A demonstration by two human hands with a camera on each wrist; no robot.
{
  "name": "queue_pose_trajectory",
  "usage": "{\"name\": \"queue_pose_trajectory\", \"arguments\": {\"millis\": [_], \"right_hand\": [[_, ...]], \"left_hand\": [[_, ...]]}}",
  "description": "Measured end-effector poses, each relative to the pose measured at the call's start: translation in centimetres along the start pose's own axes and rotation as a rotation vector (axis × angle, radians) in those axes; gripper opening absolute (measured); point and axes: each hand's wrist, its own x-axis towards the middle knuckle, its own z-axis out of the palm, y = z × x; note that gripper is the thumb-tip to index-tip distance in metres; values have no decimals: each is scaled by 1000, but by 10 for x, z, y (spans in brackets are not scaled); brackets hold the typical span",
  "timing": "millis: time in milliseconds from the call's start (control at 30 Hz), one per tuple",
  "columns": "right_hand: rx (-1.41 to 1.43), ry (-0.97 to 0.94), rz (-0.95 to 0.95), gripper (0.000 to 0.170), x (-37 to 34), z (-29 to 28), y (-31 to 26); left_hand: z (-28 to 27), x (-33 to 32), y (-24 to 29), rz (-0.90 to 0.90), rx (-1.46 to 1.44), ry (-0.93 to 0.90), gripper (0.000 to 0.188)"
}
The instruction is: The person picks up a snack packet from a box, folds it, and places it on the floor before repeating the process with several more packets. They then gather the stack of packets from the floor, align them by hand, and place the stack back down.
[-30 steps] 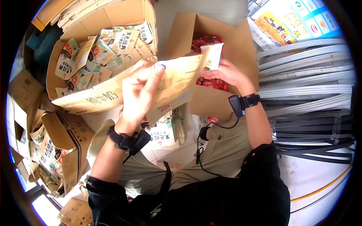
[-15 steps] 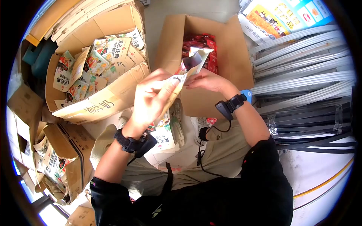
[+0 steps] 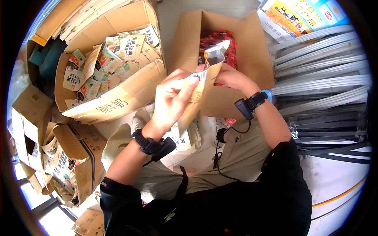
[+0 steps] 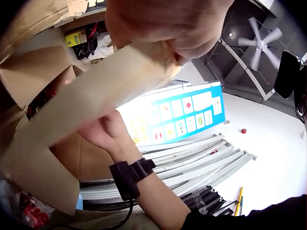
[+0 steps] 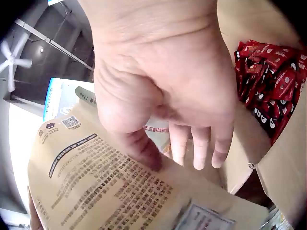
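Note:
A tan printed pouch [image 3: 200,96] is held up between both hands, its mouth gaping and a grey inner lining showing in the head view. My left hand [image 3: 173,96] pinches its near side, thumb on the printed face. At the far edge, my right hand [image 3: 236,80] grips the pouch; the right wrist view shows the thumb over the printed face [image 5: 105,187] and the other fingers behind it. Behind the pouch stands a carton [image 3: 256,49] holding red packets [image 5: 276,81]. Part of the right hand is hidden by the pouch in the head view.
A large carton [image 3: 136,92] at left is filled with similar pouches [image 3: 130,45]. More pouches [image 3: 191,141] stand stacked on the floor between the legs. An opened carton [image 3: 71,137] sits lower left. Bundled white strips [image 3: 315,69] and black strips [image 3: 327,135] lie at right.
The pouch has turned from showing its broad face to a steeper angle, and its mouth has come open. Both hands have stayed on it, close to the red packets' carton.

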Motion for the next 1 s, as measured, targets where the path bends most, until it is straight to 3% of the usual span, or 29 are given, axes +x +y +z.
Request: {"name": "queue_pose_trajectory", "arguments": {"millis": [100,300,367,500,567,600,633,700,767,833,867,1000], "right_hand": [[0,11,6,30,2,-7,2],[-2,-34,169,32,-18,-25,-15],[-25,-97,107,33,-25,-36,-8],[-54,51,120,31,-52,-34,-22],[181,83,37,28,-65,-54,-17],[217,170,8,27,-70,-64,-10],[204,165,15,27,-74,-72,-6],[365,376,-71,26,-77,-88,0],[417,441,-83,25,-77,-88,2],[383,624,-265,23,-80,-79,1],[896,292,-178,24,-82,-131,16],[1064,388,-173,23,-81,-124,-9]], "left_hand": [[1,0,1,10,-17,18,14],[-6,7,-1,-282,-240,278,18],[-15,10,1,-352,-239,227,21],[-23,23,-4,-441,-383,160,31],[-28,31,-11,-499,-257,27,37],[-29,36,-6,-639,-253,-30,41],[-28,41,-11,-635,-263,-18,41],[-27,50,-30,-778,-283,-191,44],[-12,59,-43,-765,-381,-164,39],[4,71,-52,-744,-428,-124,32],[12,78,-55,-754,-480,-98,29],[35,94,-53,-738,-633,-19,25]]}}
